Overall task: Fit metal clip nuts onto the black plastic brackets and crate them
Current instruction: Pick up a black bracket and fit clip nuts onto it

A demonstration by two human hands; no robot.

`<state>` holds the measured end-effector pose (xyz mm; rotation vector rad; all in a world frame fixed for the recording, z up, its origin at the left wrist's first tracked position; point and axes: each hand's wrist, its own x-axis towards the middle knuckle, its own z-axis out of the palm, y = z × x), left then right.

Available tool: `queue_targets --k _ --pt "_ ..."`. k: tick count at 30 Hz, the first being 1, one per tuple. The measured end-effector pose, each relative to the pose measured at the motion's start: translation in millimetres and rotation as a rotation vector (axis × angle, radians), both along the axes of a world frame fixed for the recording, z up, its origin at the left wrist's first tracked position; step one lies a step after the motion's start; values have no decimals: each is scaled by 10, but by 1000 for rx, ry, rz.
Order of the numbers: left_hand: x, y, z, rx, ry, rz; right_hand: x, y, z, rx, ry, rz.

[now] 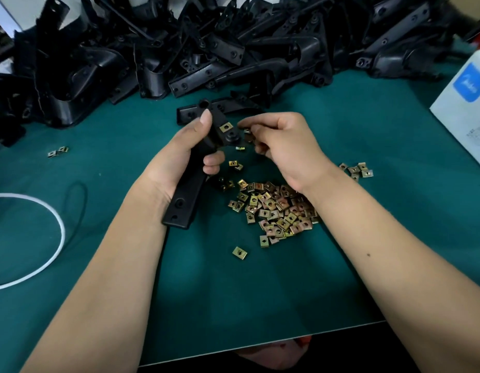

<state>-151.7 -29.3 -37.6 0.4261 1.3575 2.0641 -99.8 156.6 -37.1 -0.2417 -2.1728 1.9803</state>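
My left hand (179, 154) grips a long black plastic bracket (189, 195) above the green mat, thumb on its upper part. One metal clip nut (225, 127) sits fitted near the bracket's top. My right hand (284, 144) is just right of the bracket's end, fingers curled and pinching clip nuts (247, 131) against it; another nut (240, 148) shows under the fingers. A heap of loose brass-coloured clip nuts (274, 211) lies on the mat below my right wrist.
A big pile of black brackets (206, 44) fills the back of the green mat (233, 292). A white box (465, 109) stands at the right. A white ring (45, 238) lies at the left. Stray nuts lie at the far left (58, 151) and right (358, 169).
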Motion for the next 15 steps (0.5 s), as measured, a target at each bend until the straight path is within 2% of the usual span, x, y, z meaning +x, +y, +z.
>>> queue_targets --k 4,10,15 --pt "54 76 26 -56 45 -42 -3 72 36 -207 -4 6" --pt "56 106 14 -127 147 -6 35 40 65 -271 3 0" --pt "84 120 23 -136 162 -9 53 52 48 -302 15 2"
